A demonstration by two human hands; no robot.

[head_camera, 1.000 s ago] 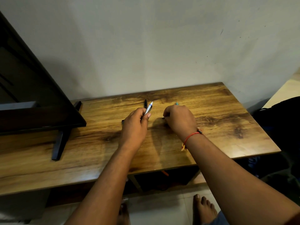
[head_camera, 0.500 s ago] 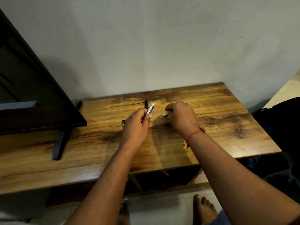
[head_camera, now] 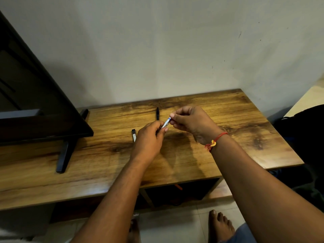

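My left hand [head_camera: 150,137] grips a silver pen [head_camera: 165,123] with a blue ring near its tip, held slanting up to the right above the wooden table [head_camera: 236,137]. My right hand [head_camera: 191,122] pinches the pen's upper end with thumb and fingertips; what else it holds is hidden. A red thread bracelet sits on the right wrist. A black pen [head_camera: 157,113] lies on the table just beyond the hands. A short dark pen part [head_camera: 134,135] lies left of my left hand.
A dark television [head_camera: 35,102] on black feet fills the table's left side. A grey wall runs close behind the table. Something black [head_camera: 305,130] lies beyond the table's right edge. Bare feet stand on the tiled floor below.
My right hand lifted off the table and moved left to the pen's tip. My left hand stayed put, still holding the pen.
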